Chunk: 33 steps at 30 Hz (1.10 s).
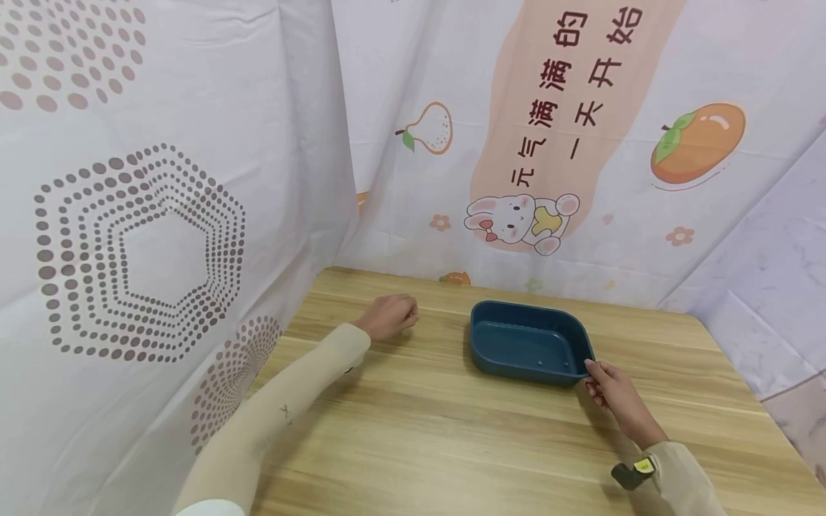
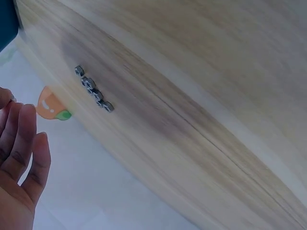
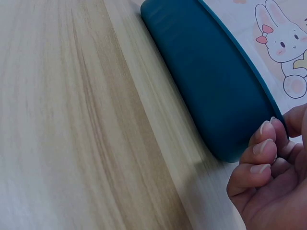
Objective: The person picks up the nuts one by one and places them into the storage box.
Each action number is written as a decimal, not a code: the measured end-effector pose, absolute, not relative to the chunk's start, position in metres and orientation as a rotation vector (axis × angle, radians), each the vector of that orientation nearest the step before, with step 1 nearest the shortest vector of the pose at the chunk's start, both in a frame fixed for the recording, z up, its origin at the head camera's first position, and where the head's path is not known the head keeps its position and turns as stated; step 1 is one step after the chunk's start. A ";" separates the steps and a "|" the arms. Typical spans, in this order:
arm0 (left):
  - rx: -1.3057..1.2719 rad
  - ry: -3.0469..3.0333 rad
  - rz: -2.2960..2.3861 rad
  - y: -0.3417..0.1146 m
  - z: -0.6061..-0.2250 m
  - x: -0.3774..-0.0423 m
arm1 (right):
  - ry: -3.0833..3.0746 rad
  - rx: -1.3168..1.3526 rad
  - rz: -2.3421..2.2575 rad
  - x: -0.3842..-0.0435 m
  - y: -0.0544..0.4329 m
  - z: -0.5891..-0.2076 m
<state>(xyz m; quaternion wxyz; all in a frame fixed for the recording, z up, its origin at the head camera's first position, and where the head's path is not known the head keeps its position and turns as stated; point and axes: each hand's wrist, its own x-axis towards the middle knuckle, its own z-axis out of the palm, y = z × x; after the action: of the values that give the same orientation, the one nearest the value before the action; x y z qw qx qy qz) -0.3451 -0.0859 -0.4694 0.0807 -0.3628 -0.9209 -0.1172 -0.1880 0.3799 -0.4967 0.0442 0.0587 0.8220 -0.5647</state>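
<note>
My right hand (image 1: pixel 613 398) pinches the near right corner of a dark blue rectangular tub (image 1: pixel 532 374), thumb over the rim and other fingers curled below it. The tub stands upright on the wooden table, with two small metal nuts (image 1: pixel 539 363) on its floor. My left hand (image 1: pixel 389 317) is to the left of the tub, close over the table; its thumb and index fingertip meet around a tiny shiny piece, apparently a nut, mostly hidden by the fingers. In the left wrist view, several small grey metal nuts (image 2: pixel 93 90) lie in a crooked row near the table's back edge.
A printed white cloth (image 1: pixel 413 215) hangs behind the table (image 1: pixel 413 437), right at its back edge. Another white cloth (image 1: pixel 271 179) with dotted patterns hangs along the left side, and a pale marbled surface (image 1: pixel 774 251) borders the right.
</note>
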 end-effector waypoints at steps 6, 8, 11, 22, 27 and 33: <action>-1.104 -2.731 -0.352 -0.077 -0.465 -0.344 | 2.512 0.169 -1.737 -0.189 0.382 -0.498; -1.111 -2.723 -0.351 -0.074 -0.464 -0.344 | 2.511 0.175 -1.737 -0.189 0.382 -0.498; -1.122 -2.706 -0.357 -0.070 -0.463 -0.344 | 2.507 0.180 -1.738 -0.189 0.383 -0.499; -1.194 -2.622 -0.318 -0.057 -0.464 -0.349 | 2.503 0.190 -1.739 -0.189 0.382 -0.498; -1.205 -2.635 -0.323 -0.051 -0.461 -0.347 | 2.500 0.190 -1.742 -0.189 0.382 -0.498; -1.212 -2.602 -0.320 -0.044 -0.460 -0.346 | 2.511 0.184 -1.741 -0.190 0.383 -0.499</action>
<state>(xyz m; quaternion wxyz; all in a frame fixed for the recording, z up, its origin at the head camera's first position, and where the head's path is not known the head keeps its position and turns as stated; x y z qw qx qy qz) -0.3459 -0.0441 -0.4600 0.1264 -0.4164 -0.8936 -0.1098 -0.1897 0.3834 -0.4986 0.0403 0.0601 0.8197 -0.5682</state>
